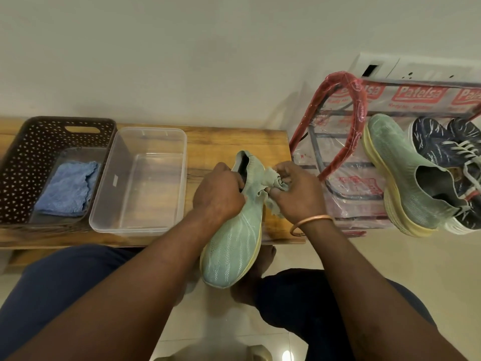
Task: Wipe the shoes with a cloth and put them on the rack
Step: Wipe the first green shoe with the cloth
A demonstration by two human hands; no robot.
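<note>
A pale green knit shoe [231,243] with a yellow sole is held over the edge of the wooden bench, toe pointing toward me. My left hand [220,192] grips its collar, fingers curled into the opening. My right hand [294,190] clutches a bunched pale green cloth [273,178] against the shoe's right side near the heel. The matching green shoe [406,178] lies on the rack [335,126], which is wrapped in red and clear plastic. A dark blue sneaker pair [447,149] sits beside it.
On the wooden bench [234,139] stand a clear plastic tub [140,178] and, left of it, a dark perforated basket [31,157] holding a folded blue cloth [67,187]. A white wall lies behind. My knees and bare feet are below on the tiled floor.
</note>
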